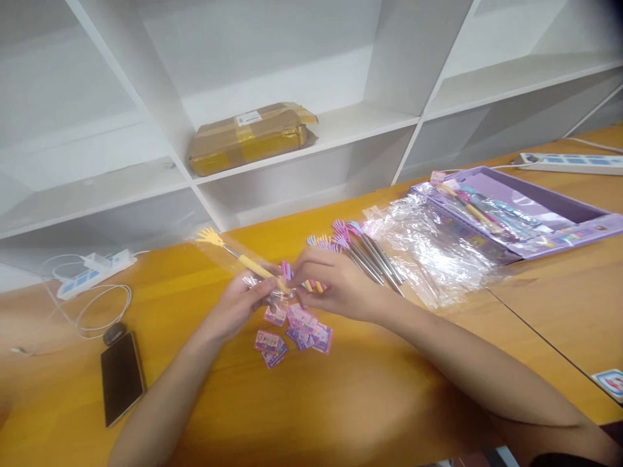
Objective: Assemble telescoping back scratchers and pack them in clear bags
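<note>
Hands close together over the desk (370, 389), both at the butt end of a yellow hand-shaped back scratcher (250, 264) in a clear plastic sleeve (224, 258). Left hand (238, 303) clamped on the handle's lower part; right hand (335, 279) has fingertips at the butt, can't tell if they pinch or just touch. Long axis runs from the butt up and away to the left, yellow claw out past the left hand, toward the shelf unit (302, 188). Right hand is nearer the butt, left nearer the claw

Edges: small printed cards (302, 324) lie just below the hands. Unsleeved scratchers (374, 253) sit just beyond the right hand, then the heap of plastic sleeves (438, 253) and purple box (579, 227). Phone (121, 379) and power strip (97, 275) off left. Widest gap is toward the wearer, between the forearms
</note>
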### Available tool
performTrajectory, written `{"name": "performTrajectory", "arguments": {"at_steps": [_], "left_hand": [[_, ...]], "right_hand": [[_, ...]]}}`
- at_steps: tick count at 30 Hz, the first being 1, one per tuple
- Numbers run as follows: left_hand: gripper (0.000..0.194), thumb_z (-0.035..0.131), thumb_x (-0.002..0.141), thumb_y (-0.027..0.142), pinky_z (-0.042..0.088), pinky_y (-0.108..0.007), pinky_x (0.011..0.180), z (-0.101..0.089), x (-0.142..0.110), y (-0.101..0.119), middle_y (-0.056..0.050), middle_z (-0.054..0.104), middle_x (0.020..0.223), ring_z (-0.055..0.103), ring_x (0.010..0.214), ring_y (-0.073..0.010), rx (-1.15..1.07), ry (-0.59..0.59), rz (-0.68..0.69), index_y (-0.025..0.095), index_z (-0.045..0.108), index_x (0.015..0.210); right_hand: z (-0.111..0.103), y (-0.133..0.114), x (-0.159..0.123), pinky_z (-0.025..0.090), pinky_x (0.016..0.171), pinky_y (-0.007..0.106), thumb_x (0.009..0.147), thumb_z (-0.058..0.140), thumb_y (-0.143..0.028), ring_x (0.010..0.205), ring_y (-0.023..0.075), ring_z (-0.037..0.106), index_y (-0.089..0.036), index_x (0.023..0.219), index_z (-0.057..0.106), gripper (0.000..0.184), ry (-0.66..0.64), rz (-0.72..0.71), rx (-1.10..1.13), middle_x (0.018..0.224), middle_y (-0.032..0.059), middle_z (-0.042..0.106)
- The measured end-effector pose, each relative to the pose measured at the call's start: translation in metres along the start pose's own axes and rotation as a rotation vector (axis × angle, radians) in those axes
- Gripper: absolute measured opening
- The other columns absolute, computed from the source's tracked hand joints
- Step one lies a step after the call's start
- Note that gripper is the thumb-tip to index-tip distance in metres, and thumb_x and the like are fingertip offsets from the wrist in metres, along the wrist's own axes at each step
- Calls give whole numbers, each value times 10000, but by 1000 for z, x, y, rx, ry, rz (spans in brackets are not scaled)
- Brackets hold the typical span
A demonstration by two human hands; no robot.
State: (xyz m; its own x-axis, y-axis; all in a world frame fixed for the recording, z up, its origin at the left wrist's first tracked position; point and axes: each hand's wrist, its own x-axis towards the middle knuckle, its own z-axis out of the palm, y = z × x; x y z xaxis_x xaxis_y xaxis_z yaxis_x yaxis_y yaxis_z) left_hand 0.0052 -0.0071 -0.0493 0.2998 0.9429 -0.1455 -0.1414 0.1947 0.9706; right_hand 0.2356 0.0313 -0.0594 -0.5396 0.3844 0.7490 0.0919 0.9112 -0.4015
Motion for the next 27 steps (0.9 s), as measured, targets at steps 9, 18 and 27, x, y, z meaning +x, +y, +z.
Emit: {"name": "performTrajectory", "arguments": {"at_steps": [9, 18, 27], "left_hand": [[328, 895, 784, 335, 585, -290, 730, -6, 7, 4, -61, 734, 916, 695, 798, -179, -87, 140, 16, 144, 709, 974], [265, 880, 743, 296, 504, -201, 639, -1, 9, -1, 1, 661, 773, 624, 699, -120, -111, 164, 41, 157, 681, 850], [347, 939, 757, 353, 492, -216, 671, 0, 8, -5, -11, 705, 818, 640, 730, -128, -43, 66, 78, 158, 704, 922]], "right_hand": [[-21, 4, 3, 545, 954, 373, 990, 465, -14, 1147, 200, 594, -224, 1393, 585, 470, -177, 140, 8, 1245, 110, 572], [-16, 6, 1, 529, 946, 365, 1032, 680, -252, 1118, 188, 609, -230, 1121, 715, 99, -160, -157, -107, 1241, 87, 614], [-11, 1, 2, 517, 980, 368, 1026, 685, -239, 1113, 179, 640, -223, 1067, 683, 44, -179, -185, 37, 1167, 60, 713]]}}
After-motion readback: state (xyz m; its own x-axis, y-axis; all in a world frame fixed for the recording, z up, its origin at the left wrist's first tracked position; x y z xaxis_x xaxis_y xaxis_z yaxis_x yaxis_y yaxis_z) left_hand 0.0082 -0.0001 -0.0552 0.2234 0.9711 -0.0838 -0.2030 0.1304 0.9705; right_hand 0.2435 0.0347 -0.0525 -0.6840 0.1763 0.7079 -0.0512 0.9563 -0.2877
